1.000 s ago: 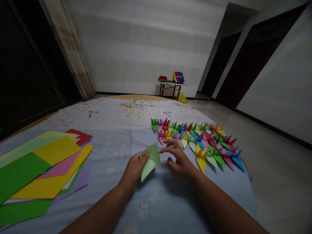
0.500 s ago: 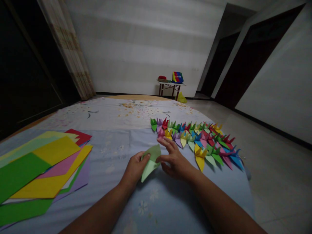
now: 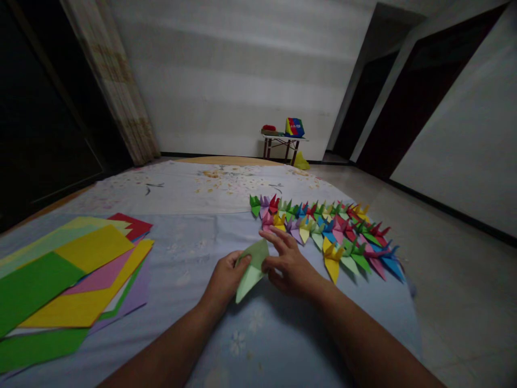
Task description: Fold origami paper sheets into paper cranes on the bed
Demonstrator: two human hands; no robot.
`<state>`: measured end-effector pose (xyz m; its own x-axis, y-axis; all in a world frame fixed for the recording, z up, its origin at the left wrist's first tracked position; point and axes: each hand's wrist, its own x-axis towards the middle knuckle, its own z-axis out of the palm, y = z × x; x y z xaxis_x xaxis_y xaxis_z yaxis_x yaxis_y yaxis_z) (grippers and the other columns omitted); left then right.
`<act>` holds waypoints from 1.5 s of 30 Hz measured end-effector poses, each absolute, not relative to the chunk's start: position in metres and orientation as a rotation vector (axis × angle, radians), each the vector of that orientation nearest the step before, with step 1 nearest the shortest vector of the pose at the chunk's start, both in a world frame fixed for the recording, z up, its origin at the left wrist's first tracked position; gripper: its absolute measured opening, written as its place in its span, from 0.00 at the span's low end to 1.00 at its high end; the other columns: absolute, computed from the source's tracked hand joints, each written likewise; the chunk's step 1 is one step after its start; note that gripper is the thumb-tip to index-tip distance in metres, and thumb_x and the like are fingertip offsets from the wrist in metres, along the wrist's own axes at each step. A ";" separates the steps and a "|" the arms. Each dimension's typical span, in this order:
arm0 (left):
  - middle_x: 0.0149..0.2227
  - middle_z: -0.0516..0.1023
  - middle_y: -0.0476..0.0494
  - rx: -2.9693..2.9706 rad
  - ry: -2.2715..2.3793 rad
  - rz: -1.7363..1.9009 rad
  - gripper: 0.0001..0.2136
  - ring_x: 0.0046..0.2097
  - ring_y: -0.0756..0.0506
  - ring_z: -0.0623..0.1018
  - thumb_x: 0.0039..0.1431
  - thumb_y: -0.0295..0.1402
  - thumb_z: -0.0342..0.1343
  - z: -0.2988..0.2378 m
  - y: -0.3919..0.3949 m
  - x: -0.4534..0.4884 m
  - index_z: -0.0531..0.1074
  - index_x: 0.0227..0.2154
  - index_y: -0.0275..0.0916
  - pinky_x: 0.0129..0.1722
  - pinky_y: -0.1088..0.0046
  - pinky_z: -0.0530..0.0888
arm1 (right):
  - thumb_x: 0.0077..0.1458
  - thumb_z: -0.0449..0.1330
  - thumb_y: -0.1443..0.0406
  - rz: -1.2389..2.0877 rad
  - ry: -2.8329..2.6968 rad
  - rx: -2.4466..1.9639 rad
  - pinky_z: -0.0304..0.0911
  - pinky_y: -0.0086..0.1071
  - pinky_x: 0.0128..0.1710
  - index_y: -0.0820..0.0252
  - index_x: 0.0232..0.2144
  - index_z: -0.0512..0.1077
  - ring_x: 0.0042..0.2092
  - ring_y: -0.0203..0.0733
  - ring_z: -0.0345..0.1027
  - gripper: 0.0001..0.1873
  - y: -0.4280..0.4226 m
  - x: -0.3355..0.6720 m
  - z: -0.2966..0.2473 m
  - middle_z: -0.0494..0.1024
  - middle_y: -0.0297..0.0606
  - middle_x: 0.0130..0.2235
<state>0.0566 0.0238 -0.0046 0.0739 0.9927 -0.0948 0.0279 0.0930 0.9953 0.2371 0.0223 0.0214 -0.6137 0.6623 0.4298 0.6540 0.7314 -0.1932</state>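
A pale green piece of folded paper (image 3: 251, 277) is held above the cloth, its narrow point turned down toward me. My left hand (image 3: 226, 277) pinches its left edge, thumb on top. On the other side, my right hand (image 3: 286, 261) has its thumb and index finger at the paper's right edge, the other fingers raised apart. The tips of those fingers partly hide the fold there. Just beyond my right hand, folded paper cranes (image 3: 332, 261) in many colours stand in rows.
Coloured paper sheets (image 3: 92, 253) lie in an overlapping pile at the left. A floral cloth (image 3: 181, 302) covers the rounded table. Far off by the wall, a small table (image 3: 283, 139) bears a colourful box (image 3: 294, 127), with a yellow bag (image 3: 301, 160) at its foot.
Both hands and the pale green paper have shifted very slightly to the right. The grip looks the same, and the cranes and sheets have stayed in place.
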 end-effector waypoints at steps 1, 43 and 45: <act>0.24 0.76 0.47 1.190 1.210 1.071 0.17 0.24 0.48 0.71 0.46 0.42 0.57 -0.004 0.024 0.057 0.74 0.33 0.32 0.24 0.75 0.66 | 0.42 0.57 0.73 0.035 -2.451 -1.000 0.44 0.53 0.55 0.57 0.30 0.72 0.62 0.56 0.35 0.11 0.022 0.237 0.022 0.49 0.36 0.62; 0.35 0.77 0.45 1.125 1.029 1.002 0.25 0.33 0.47 0.74 0.39 0.33 0.64 0.004 0.013 0.064 0.68 0.44 0.34 0.33 0.75 0.69 | 0.38 0.66 0.53 1.548 -1.349 -0.941 0.56 0.27 0.30 0.65 0.24 0.69 0.25 0.30 0.60 0.20 0.040 0.228 -0.004 0.70 0.31 0.24; 0.35 0.77 0.45 1.127 1.044 0.998 0.26 0.33 0.47 0.75 0.38 0.32 0.64 0.006 0.011 0.065 0.68 0.44 0.34 0.34 0.75 0.69 | 0.37 0.67 0.54 1.537 -1.323 -0.959 0.55 0.27 0.28 0.65 0.22 0.69 0.24 0.29 0.58 0.20 0.040 0.227 -0.003 0.69 0.30 0.22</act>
